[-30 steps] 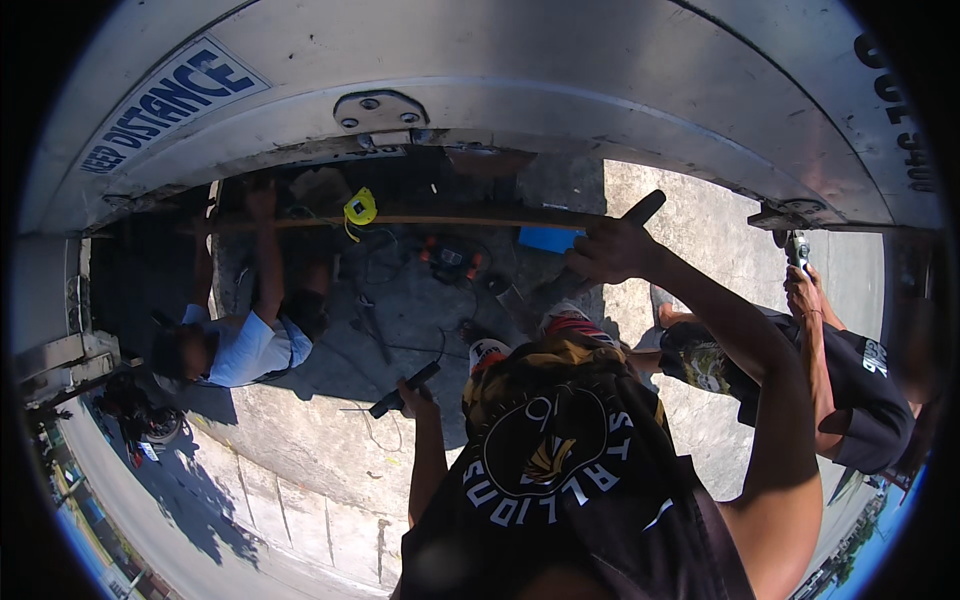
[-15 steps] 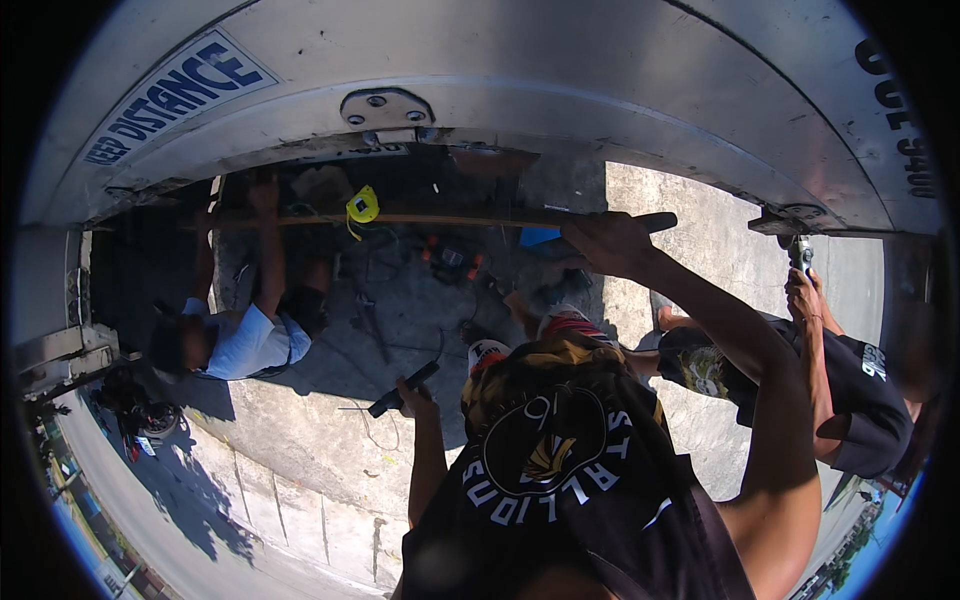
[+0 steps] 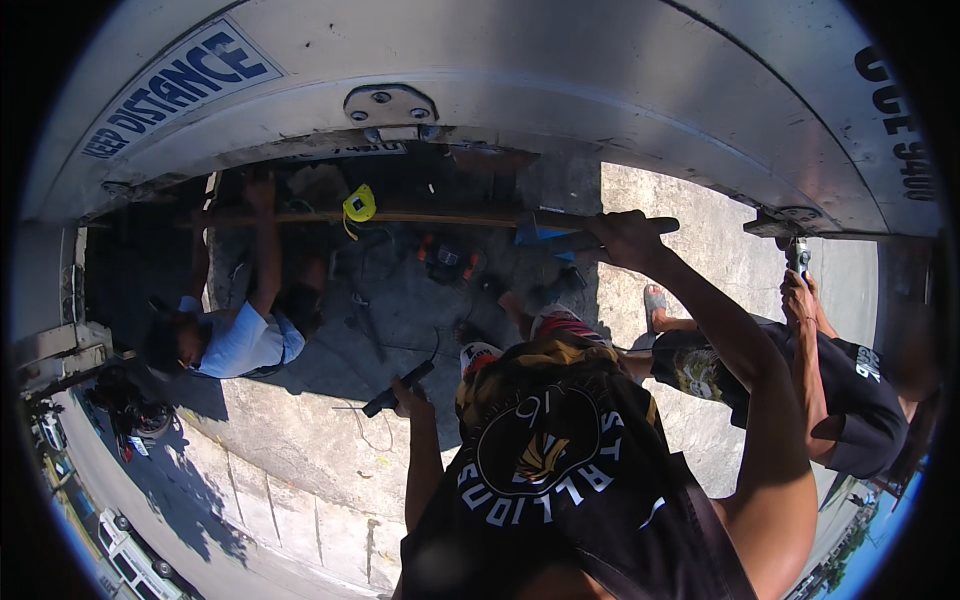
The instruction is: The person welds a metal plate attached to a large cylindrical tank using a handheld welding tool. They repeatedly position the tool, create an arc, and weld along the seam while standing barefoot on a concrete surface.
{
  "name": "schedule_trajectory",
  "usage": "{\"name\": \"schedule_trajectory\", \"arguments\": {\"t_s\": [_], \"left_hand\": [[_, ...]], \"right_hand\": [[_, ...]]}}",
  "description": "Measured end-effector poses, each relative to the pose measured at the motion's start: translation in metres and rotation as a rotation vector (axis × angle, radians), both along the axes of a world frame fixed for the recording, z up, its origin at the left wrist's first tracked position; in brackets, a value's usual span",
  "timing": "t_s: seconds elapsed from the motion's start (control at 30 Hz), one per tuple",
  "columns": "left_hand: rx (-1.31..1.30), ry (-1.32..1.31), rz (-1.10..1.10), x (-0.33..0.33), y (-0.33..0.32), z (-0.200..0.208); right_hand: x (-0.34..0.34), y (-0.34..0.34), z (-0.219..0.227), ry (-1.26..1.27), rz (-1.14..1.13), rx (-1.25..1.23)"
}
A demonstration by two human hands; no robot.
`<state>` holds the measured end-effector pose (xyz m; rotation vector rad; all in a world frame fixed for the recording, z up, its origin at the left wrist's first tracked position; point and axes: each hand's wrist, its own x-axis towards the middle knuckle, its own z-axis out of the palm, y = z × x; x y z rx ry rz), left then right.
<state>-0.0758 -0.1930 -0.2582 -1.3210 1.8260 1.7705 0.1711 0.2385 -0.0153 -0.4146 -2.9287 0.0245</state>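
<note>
Far left, on the road, a white van (image 3: pixel 135 560); closer in, a dark motorcycle (image 3: pixel 140 415). Above, a white sign with blue lettering (image 3: pixel 185 85) on the silvery metal panel (image 3: pixel 560 90), spanning the view from side to side. Next, a co-worker in a pale shirt (image 3: pixel 240 345), low in the shade, arms stretched up toward a long brown bar (image 3: pixel 450 217), hands too dark to read.

Along the bar, seemingly resting against it, a yellow tape measure (image 3: pixel 359 203). Below, in shade on the concrete (image 3: pixel 310 425), a long dark tool (image 3: pixel 368 330).

Holds in the left hand (image 3: pixel 410 400), fingers closed round it, a dark holder (image 3: pixel 382 402), with a thin rod (image 3: pixel 347 408) pointing left. Near the middle, on the ground, an orange-and-black machine (image 3: pixel 447 257); to its right, a blue thing (image 3: pixel 540 237), partly hidden.

Grips with the right hand (image 3: pixel 628 240), fingers wrapped over it, a dark elongated thing (image 3: pixel 570 241), nearly level, jutting out past the hand on both sides, by the bar's right end. Cannot tell whether touching the bar.

Beyond, in sun, a sandalled foot (image 3: pixel 655 303). Far right, a second co-worker in a dark shirt (image 3: pixel 860 410), hands clasped round a silver tool (image 3: pixel 797 257), upright beneath a metal bracket (image 3: pixel 785 222) at the panel's lower edge. Cannot tell whether in contact.
</note>
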Motion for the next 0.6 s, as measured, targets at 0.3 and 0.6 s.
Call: {"name": "schedule_trajectory", "arguments": {"t_s": [0.3,0.6], "left_hand": [[-0.021,-0.022,-0.016,-0.007,-0.004,-0.013],[-0.021,0.007,0.066,-0.006,0.007,0.003]], "right_hand": [[0.003,0.003,-0.007,-0.056,0.142,-0.053],[0.002,-0.004,-0.005,0.033,0.073,-0.113]]}}
